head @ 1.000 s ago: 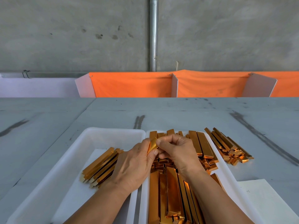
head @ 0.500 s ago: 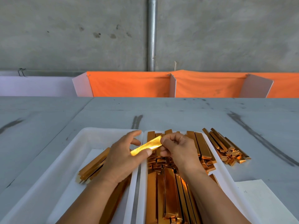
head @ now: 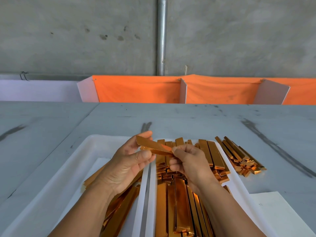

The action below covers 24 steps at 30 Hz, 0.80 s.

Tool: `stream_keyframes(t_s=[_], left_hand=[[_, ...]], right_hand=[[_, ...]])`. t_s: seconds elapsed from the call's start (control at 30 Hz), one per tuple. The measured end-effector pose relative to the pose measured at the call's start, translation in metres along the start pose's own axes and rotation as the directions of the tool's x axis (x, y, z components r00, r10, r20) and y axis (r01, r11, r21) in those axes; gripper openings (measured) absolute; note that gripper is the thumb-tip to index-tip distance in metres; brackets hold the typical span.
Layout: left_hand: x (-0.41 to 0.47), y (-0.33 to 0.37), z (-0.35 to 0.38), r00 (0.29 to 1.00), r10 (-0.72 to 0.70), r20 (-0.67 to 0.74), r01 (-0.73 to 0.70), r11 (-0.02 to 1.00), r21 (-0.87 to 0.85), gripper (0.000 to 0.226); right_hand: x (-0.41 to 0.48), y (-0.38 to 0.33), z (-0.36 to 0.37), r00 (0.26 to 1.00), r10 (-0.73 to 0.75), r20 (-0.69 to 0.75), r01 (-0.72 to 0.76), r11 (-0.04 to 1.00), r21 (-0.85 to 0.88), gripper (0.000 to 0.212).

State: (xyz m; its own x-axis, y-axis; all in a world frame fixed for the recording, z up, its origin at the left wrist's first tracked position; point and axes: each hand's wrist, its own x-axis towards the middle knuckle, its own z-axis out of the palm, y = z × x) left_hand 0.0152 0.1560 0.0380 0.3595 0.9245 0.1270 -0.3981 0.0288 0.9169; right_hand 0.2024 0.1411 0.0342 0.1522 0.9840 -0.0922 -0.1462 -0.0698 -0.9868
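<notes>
Gripping a gold card strip (head: 153,147) at both ends with left hand (head: 126,165) and right hand (head: 189,162) (fingers curled, pinching it), folding it into shape; probably needing firmer creasing next.

Concrete wall (head: 68,31) w/ metal pipe (head: 161,36), orange cloth (head: 136,89), grey table (head: 188,120), poss. paper sheet (head: 280,216)

Soft even daylight, sharp focus; glare on gold strips (head: 181,204); wide-angle bending at edges.
</notes>
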Motion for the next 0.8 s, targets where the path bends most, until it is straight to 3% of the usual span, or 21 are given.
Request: stream_keyframes(t_s=[0.2,0.37,0.6,0.7,0.8], left_hand=[[0.003,-0.011,0.001,0.997,0.030,-0.075,-0.015,0.981,0.195,0.052],[0.003,-0.013,0.000,0.959,0.184,-0.218,-0.084,0.913,0.400,0.038],[0.000,-0.023,0.005,0.917,0.360,-0.171,-0.037,0.505,0.862,0.046],[0.002,-0.027,0.006,0.931,0.349,-0.108,-0.003,0.304,0.953,0.048],[0.003,-0.030,0.007,0.943,0.325,-0.073,0.007,0.198,0.980,0.047]], right_hand=[[-0.002,0.002,0.004,0.996,0.003,0.090,0.006,0.995,-0.104,0.016],[-0.003,0.004,0.006,0.993,-0.038,0.110,0.065,0.966,-0.251,0.013],[-0.006,0.003,0.007,0.982,-0.176,0.067,0.188,0.949,-0.254,0.009],[-0.008,0.002,0.007,0.966,-0.251,0.066,0.260,0.938,-0.231,0.009],[-0.011,0.001,0.008,0.945,-0.318,0.080,0.328,0.920,-0.215,0.013]])
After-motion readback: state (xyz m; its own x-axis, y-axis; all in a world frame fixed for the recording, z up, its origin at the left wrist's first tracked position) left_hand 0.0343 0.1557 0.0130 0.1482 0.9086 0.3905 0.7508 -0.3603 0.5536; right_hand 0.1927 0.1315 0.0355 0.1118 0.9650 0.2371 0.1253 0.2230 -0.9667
